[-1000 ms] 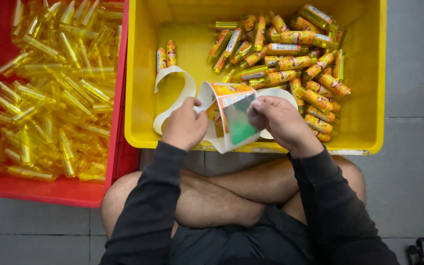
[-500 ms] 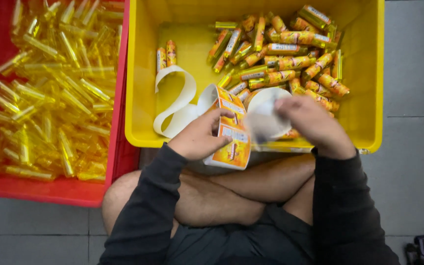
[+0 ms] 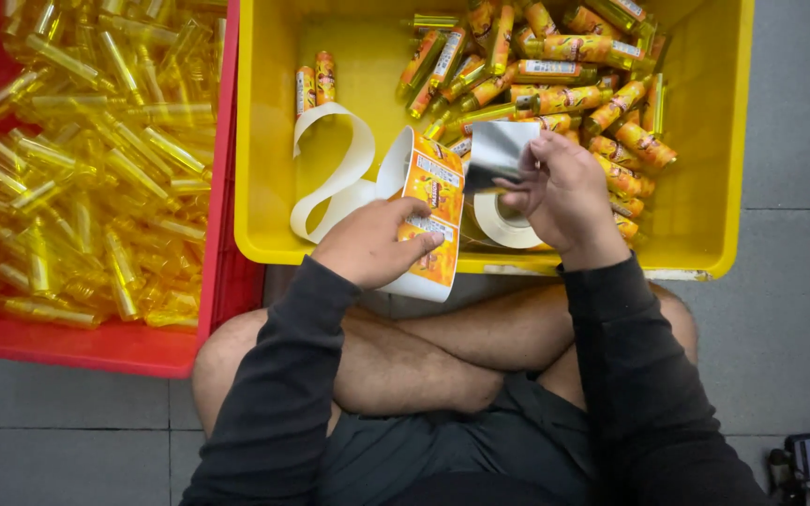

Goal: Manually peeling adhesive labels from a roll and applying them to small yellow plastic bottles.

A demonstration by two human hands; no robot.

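While the label strip is pulled taut between both hands, the scene reads like this:

Label strip [image 3: 431, 211]: orange printed stickers on white backing, running from the roll down over the yellow bin's near rim toward the lap.
Peeled label [image 3: 497, 153]: lifted off the strip, its shiny back turned up, above the roll [image 3: 502, 220].
Step in hand: judged to be peeling one sticker free of its backing.
Next move: would call for a bare tube to take the sticker, set on straight.
Right hand [image 3: 569, 192]: fingers curled closed, pinching the peeled label by its edge.
Left hand [image 3: 372, 245]: mostly closed, thumb and fingers clamping the strip at the rim.
Yellow bin [image 3: 714, 169]: holds labelled tubes [image 3: 555, 70] and spent backing [image 3: 335, 169].
Red bin [image 3: 77, 342]: left of it, full of clear yellow tubes [image 3: 86, 159].
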